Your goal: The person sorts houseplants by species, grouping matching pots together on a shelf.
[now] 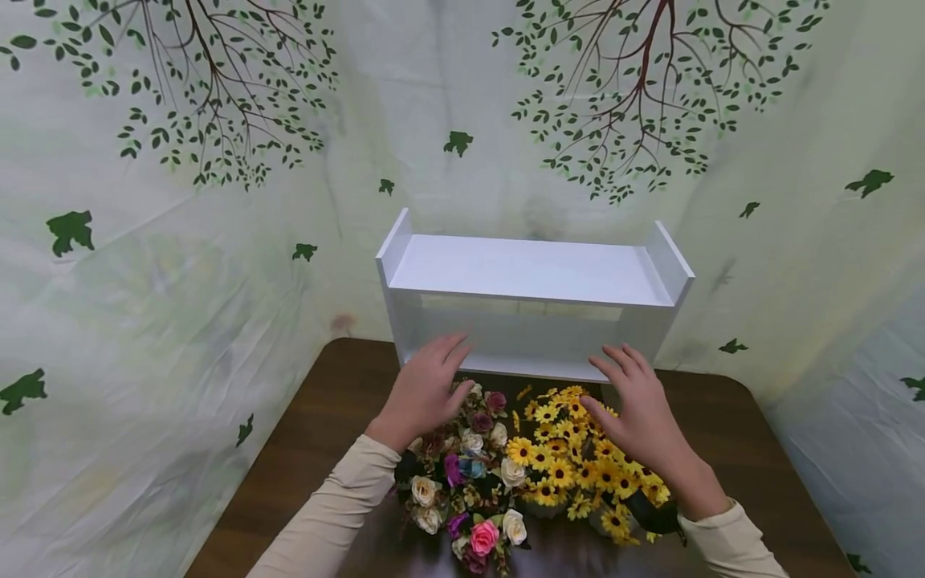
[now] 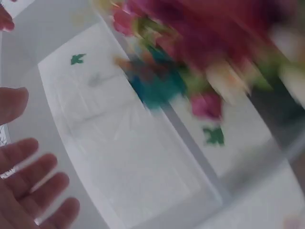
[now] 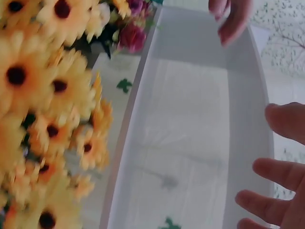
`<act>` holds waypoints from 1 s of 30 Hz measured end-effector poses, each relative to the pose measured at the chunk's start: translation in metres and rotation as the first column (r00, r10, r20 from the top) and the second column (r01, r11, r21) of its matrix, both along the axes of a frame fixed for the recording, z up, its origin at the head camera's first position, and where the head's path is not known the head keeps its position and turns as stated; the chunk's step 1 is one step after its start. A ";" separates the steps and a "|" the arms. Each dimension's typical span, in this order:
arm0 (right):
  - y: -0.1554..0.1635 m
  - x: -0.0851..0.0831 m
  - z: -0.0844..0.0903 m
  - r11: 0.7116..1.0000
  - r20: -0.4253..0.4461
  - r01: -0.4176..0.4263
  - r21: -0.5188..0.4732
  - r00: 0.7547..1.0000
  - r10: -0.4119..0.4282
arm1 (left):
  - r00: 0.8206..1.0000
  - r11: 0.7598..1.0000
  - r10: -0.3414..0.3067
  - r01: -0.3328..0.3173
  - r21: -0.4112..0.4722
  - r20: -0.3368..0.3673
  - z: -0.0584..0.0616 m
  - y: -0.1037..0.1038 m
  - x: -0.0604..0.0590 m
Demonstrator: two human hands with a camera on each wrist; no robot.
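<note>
A white two-tier shelf (image 1: pixel 527 269) stands at the back of the brown table. In front of it are mixed roses (image 1: pixel 470 474) on the left and yellow daisy-like flowers (image 1: pixel 571 457) on the right. My left hand (image 1: pixel 426 385) hovers above the roses with fingers extended toward the shelf, holding nothing. Above the yellow flowers, my right hand (image 1: pixel 639 409) is likewise spread and holds nothing. Both wrist views show the fingers apart, with the shelf beyond them; the left wrist view is blurred. The flowers hide what they stand in, for the most part.
The brown table (image 1: pixel 289 449) has rounded back corners. Behind it hangs a pale cloth backdrop (image 1: pixel 433 96) printed with branches and green leaves. More cloth runs down the left and right sides.
</note>
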State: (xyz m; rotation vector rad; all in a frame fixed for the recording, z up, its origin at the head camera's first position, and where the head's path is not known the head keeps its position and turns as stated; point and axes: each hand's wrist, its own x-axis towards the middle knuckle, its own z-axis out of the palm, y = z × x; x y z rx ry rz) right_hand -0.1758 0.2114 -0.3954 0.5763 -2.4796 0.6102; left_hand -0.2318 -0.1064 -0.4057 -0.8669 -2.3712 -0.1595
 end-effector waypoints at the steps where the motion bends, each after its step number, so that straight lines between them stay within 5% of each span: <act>1: 0.004 0.002 -0.001 1.000 0.002 0.000 -0.001 1.000 0.000 | 1.000 1.000 -0.020 0.020 -0.013 -0.009 0.001 -0.007 0.001; 8: 0.040 0.017 -0.013 1.000 0.102 0.021 -0.022 0.995 -0.019 | 0.997 0.996 -0.065 0.063 -0.055 -0.041 0.010 -0.061 0.006; 11: 0.060 0.027 -0.022 0.998 0.165 0.050 -0.041 0.985 -0.042 | 0.994 0.998 0.010 -0.017 0.062 0.110 0.020 -0.079 0.004; 13: 0.074 0.033 -0.031 0.995 0.210 0.080 -0.050 0.975 -0.068 | 0.962 0.982 0.072 -0.114 0.150 0.264 0.028 -0.088 -0.001; 18: 0.104 0.047 -0.055 0.984 0.331 0.162 -0.074 0.935 -0.129 | 0.800 0.882 0.064 -0.325 0.341 0.596 0.044 -0.102 -0.029; 21: 0.118 0.054 -0.067 0.975 0.422 0.216 -0.048 0.889 -0.176 | 0.701 0.809 0.017 -0.429 0.402 0.713 0.052 -0.100 -0.041; 23: 0.126 0.057 -0.073 0.969 0.495 0.246 -0.015 0.844 -0.207 | 0.664 0.771 0.011 -0.482 0.416 0.748 0.056 -0.095 -0.046; 25: 0.132 0.060 -0.079 0.964 0.581 0.267 0.001 0.784 -0.218 | 0.657 0.744 0.009 -0.508 0.434 0.754 0.059 -0.090 -0.051; 30: 0.141 0.067 -0.103 0.949 0.762 0.312 -0.040 0.624 -0.173 | 0.703 0.708 0.010 -0.507 0.492 0.711 0.061 -0.080 -0.063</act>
